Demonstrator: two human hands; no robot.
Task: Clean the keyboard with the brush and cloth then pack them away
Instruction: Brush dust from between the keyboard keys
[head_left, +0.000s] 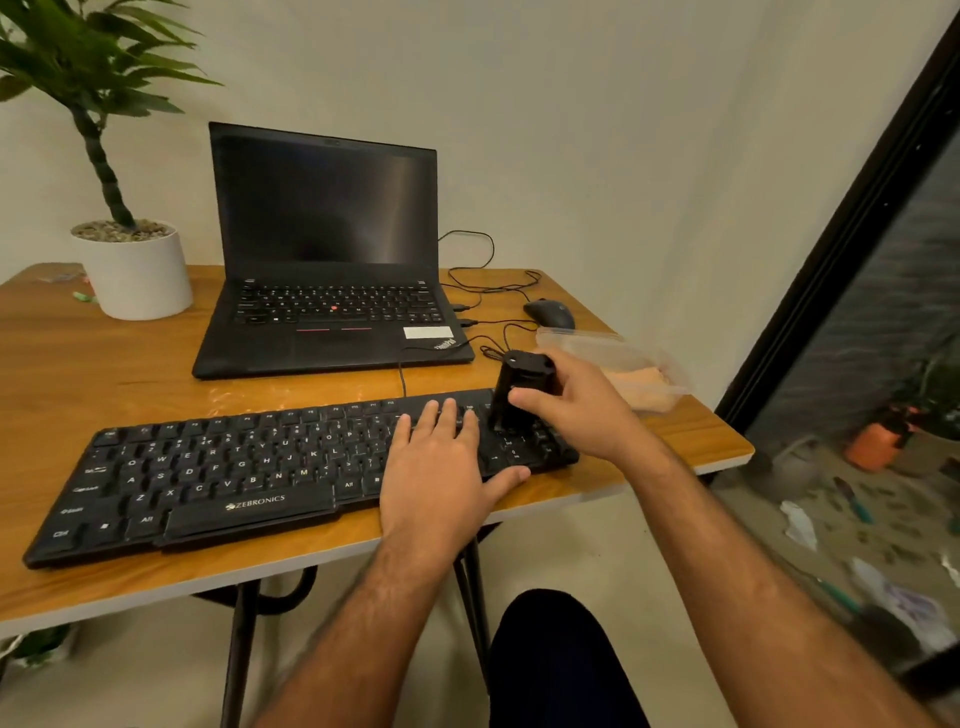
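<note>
A black Zebronics keyboard (208, 467) lies along the front edge of the wooden table (78, 374). My left hand (441, 467) rests flat on its right half, fingers straight, thumb over the front edge. My right hand (566, 405) grips a black brush (519, 395) held upright, its bristle end down on the keys at the keyboard's right end. An orange cloth (644, 384) lies inside a clear plastic container (597, 348) just behind my right hand.
An open black laptop (327, 260) stands behind the keyboard, with a black mouse (550, 312) and loose cables (483, 291) to its right. A potted plant (135, 270) sits at the back left. The table's right edge is close to the container.
</note>
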